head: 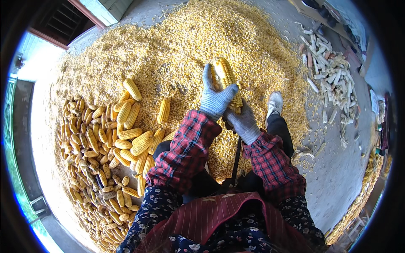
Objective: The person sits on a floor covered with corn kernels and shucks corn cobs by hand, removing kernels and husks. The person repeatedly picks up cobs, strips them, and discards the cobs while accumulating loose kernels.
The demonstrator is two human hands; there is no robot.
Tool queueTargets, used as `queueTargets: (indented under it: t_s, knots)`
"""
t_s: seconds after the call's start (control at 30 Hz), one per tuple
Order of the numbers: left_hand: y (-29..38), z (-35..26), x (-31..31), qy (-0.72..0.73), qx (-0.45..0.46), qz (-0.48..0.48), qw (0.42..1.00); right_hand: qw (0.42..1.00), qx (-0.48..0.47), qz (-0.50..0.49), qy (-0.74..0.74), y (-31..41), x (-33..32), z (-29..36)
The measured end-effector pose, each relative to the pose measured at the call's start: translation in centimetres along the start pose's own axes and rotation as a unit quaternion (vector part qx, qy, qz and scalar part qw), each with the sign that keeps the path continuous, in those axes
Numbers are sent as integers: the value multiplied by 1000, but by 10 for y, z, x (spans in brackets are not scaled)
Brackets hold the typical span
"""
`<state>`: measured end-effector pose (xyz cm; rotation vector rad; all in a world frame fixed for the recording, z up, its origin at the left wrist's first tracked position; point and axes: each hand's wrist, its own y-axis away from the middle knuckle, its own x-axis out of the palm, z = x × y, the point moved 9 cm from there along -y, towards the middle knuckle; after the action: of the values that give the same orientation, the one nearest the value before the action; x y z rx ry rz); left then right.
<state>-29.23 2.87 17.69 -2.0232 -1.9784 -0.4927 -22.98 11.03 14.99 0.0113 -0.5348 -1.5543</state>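
Observation:
A yellow ear of corn (225, 74) is held upright before me, with a stripe along its left side where kernels are gone. My left hand (216, 96), in a grey knit glove, grips it with the fingers behind and the thumb across its front. Beneath, my right hand (245, 121), gloved too, is closed around the ear's lower end. A dark object, partly hidden, shows by the right hand's fingers, and a thin black bar (236, 158) runs down from there. Loose corn kernels (221, 155) lie under both hands.
A broad heap of shelled kernels (253, 34) spreads over the concrete floor (329, 177). Many whole ears (91, 139) are piled at left, with a single ear (164, 110) nearer. Bare cobs (335, 79) lie at right. My shoe (274, 102) rests among kernels.

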Motion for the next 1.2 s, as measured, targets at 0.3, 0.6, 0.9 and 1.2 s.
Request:
queueTargets:
  t_s: [0.3,0.6,0.9,1.2]
  knots:
    - [-6,21,-12,-46,-46,8,998,999,31,3,-16,-3,-5,-1]
    - [-25,25,-42,-68,34,-66,995,996,70,50,25,3,6,-11]
    - [-5,9,5,-44,57,70,995,999,-13,40,10,1,-3,6]
    - [-6,14,4,100,-39,66,992,992,89,66,-66,7,-3,-6]
